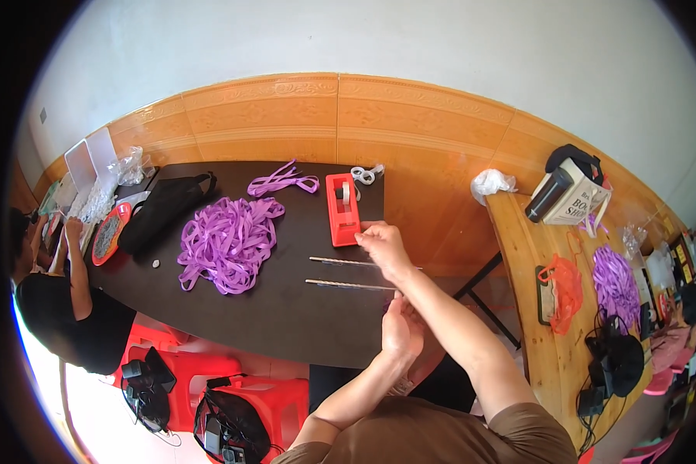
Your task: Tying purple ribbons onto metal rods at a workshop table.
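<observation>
While hands (394,286) meet at table edge | red tape dispenser (342,209) nearby

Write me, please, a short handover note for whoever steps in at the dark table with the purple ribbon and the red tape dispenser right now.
Right hand: reached out over the dark table, fingers pinched at the near end of the red tape dispenser; whether it grips tape cannot be told.
Left hand: at the table's near edge, closed by the end of the nearer thin rod; its grip is hidden.
Things: second thin rod lies parallel beyond it; purple ribbon pile to the left; a separate ribbon loop behind.
Done: two rods laid out. Left: the ribbon pile looks untouched.
</observation>
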Motion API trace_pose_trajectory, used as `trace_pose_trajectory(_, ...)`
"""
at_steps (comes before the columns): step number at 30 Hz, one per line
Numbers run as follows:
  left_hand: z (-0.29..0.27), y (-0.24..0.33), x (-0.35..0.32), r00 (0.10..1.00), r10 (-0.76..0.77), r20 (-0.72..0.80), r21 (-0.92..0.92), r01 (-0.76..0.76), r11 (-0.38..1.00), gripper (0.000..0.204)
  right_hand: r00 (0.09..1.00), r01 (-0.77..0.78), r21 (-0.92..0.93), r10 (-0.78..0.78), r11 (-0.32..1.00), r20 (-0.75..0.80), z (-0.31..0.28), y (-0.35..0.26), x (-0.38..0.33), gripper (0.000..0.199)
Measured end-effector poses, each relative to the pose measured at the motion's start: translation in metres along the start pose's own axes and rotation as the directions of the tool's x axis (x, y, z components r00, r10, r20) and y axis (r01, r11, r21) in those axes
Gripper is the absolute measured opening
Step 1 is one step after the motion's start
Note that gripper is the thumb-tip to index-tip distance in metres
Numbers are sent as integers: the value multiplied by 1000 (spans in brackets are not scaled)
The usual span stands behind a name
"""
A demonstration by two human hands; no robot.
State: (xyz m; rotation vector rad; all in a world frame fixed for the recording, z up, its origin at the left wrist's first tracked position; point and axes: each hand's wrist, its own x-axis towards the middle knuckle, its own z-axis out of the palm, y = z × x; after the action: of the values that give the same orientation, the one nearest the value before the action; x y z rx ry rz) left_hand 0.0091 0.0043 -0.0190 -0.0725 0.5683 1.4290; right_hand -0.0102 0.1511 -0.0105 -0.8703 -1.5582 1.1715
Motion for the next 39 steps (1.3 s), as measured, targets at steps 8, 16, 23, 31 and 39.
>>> trace_pose_trajectory(8,8,1,4,998,13,-57,102,-7,995,52,767,-190,-156,245,969,592,-122,-72,-18,8)
trace_pose_trajectory(16,11,-7,15,983,98,-155,68,-88,994,38,642,51,-468,330,882,692,-137,-48,-33,16)
trace_pose_trajectory(23,12,-10,23,970,141,-199,66,-130,989,32,653,39,-462,327,886,683,-139,-36,-28,15)
trace_pose_trajectory(31,16,-12,30,953,195,-232,113,-173,978,27,730,180,-486,215,855,649,-134,-30,-33,13)
trace_pose_trajectory(39,14,-14,38,935,239,-262,133,-211,968,21,787,143,-597,275,790,552,-128,-31,-34,17)
